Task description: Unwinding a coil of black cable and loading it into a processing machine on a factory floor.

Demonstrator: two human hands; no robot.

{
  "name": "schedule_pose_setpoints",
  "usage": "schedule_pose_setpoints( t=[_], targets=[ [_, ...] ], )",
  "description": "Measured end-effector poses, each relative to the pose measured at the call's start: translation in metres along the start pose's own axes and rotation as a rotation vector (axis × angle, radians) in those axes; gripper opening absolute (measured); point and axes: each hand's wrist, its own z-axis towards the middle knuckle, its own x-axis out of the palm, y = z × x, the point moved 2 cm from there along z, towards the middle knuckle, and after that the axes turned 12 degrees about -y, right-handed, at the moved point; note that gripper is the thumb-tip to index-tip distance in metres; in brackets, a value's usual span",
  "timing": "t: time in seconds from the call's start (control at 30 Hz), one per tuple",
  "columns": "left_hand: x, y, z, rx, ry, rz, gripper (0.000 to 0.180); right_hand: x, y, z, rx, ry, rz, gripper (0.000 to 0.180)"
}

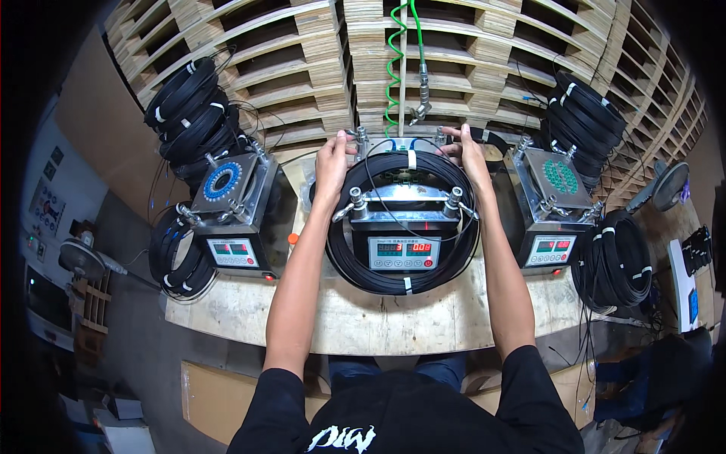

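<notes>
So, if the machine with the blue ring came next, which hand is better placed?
Probably the left hand: it is the closer one, on the same side as the blue-ringed machine. The right hand is on the far side of the black cable coil. Both are by the middle machine's rear posts.

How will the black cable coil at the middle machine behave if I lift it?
The coil would probably flex yet keep its ring, since white ties bind it. It looks fairly heavy, being so thickly wound. It may snag, as metal knobs show within its ring.
</notes>
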Motion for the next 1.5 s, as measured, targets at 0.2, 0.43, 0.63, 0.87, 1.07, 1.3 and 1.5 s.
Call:
schedule_pose_setpoints(
  t=[0.2, 0.43, 0.63, 0.87, 1.07, 1.3, 1.5],
  targets=[
    [0.007, -0.01, -0.002, 0.121, 0.222, -0.04, 0.051, 0.0, -0.001, -0.001, 0.004, -0.029, 0.032, 0.077],
    [0.009, -0.013, -0.006, 0.079, 0.295, -0.06, 0.053, -0.004, -0.004, 0.002, -0.039, -0.087, -0.073, 0.083],
    [-0.002, 0.002, 0.003, 0.116, 0.065, 0.133, 0.05, 0.002, 0.006, -0.003, -0.045, -0.03, -0.103, 0.082],
    [0.005, -0.004, -0.002, 0.098, 0.082, 0.011, 0.055, 0.0, -0.003, 0.0, 0.021, 0.002, 0.097, 0.081],
    [0.007, -0.008, -0.004, 0.155, 0.223, -0.031, 0.059, -0.004, -0.006, 0.0, 0.015, -0.137, -0.004, 0.077],
    [-0.004, 0.006, 0.004, 0.028, 0.142, 0.01, 0.064, -0.002, -0.001, -0.001, -0.093, -0.147, -0.043, 0.075],
    [-0.006, -0.004, -0.004, -0.189, 0.016, -0.213, 0.081, -0.007, -0.007, 0.001, 0.082, -0.126, 0.216, 0.078]
  ],
)
